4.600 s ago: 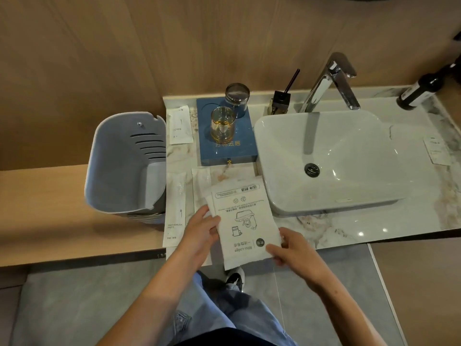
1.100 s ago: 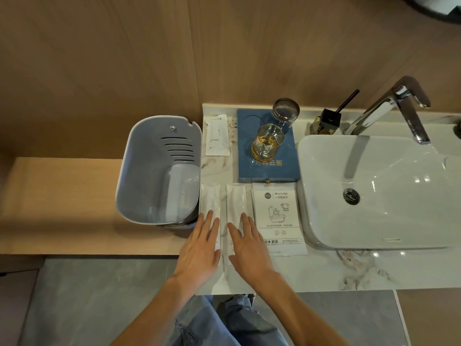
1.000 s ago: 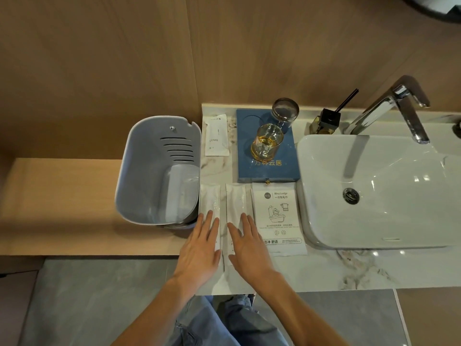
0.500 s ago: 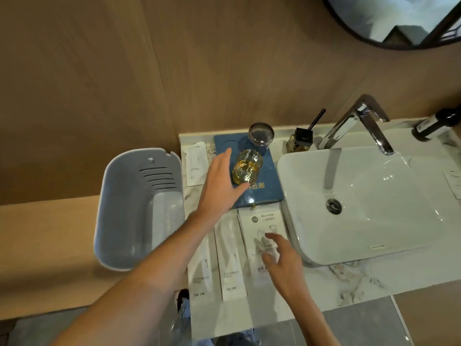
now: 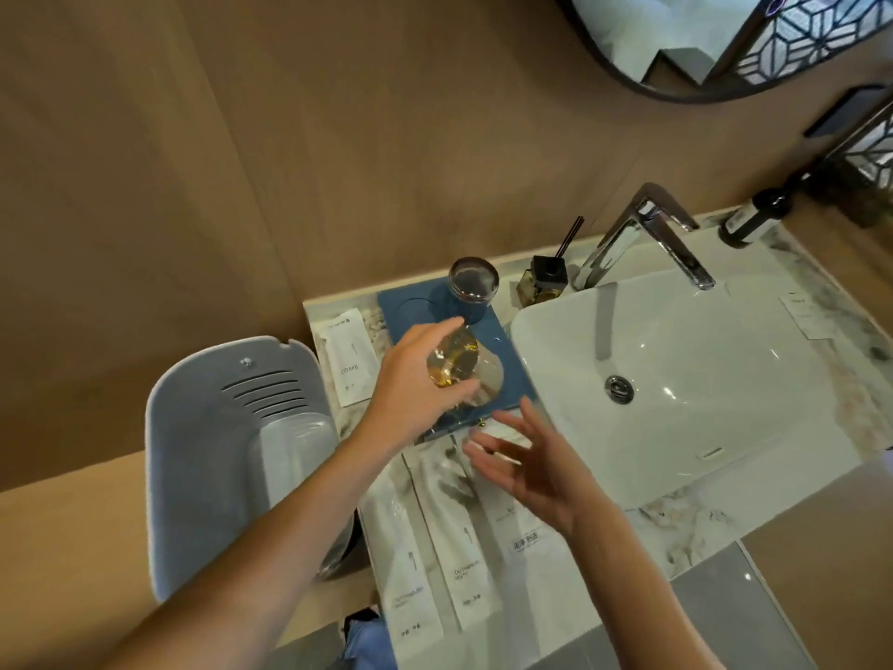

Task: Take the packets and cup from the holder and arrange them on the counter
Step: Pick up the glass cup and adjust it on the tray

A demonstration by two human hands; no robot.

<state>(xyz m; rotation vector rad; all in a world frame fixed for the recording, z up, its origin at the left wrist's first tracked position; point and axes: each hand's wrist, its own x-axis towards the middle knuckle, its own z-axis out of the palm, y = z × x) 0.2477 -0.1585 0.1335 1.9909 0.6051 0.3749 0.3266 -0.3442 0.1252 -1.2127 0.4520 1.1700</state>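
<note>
My left hand (image 5: 410,384) is closed around a clear glass cup with gold flecks (image 5: 456,362), lifted and tilted above the blue tray (image 5: 507,350). My right hand (image 5: 526,469) hovers open just below the cup, fingers spread, over the packets. Two long white packets (image 5: 413,568) (image 5: 464,563) lie side by side at the counter's front. A wider white packet (image 5: 529,539) lies to their right, partly hidden by my right hand. A comb packet (image 5: 350,355) lies left of the tray. The grey holder (image 5: 217,452) stands at the counter's left end.
A second glass (image 5: 473,282) stands at the back of the blue tray. A white basin (image 5: 700,379) with a chrome tap (image 5: 647,229) fills the right side. A reed diffuser (image 5: 543,278), a dark bottle (image 5: 754,215) and a small card (image 5: 804,316) are near the back.
My left hand has closed on the gold-flecked glass and lifted it off the tray, tilting it. My right hand has risen from the packets toward the glass. The camera has tilted up.
</note>
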